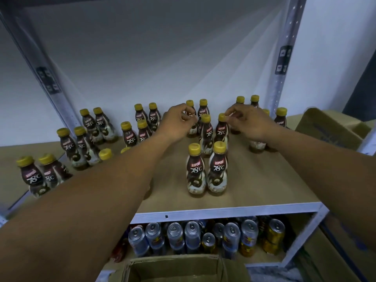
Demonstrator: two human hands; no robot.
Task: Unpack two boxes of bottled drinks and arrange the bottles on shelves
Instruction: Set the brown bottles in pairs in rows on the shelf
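The coffee bottles (195, 169), brown with yellow caps, are standing in pairs across the shelf board (254, 188), running in rows from the near edge to the far wall. The right hand (249, 122) is pinching the cap of one bottle (221, 129) in the middle row, thumb and forefinger closing on its rim. The left hand (177, 123) is curling around the neck of a bottle (191, 121) just left of it; its fingers are closed, though how firmly they are gripping I cannot tell, since the hand is hiding most of that bottle.

To do this step well, the person is best guiding each bottle by the cap while keeping it upright, sliding it on the board rather than lifting it, so the neighbours are not getting knocked. Both forearms are reaching over the near pair, which is standing between them, and over the left group, so the elbows should be staying high. Lining each pair up behind the front one, labels facing near, is keeping the rows even.

Below, cans (193, 235) are filling the lower shelf. An open cardboard box (177, 267) is sitting at the near edge, its inside mostly out of sight, and another box (329, 127) is resting far right
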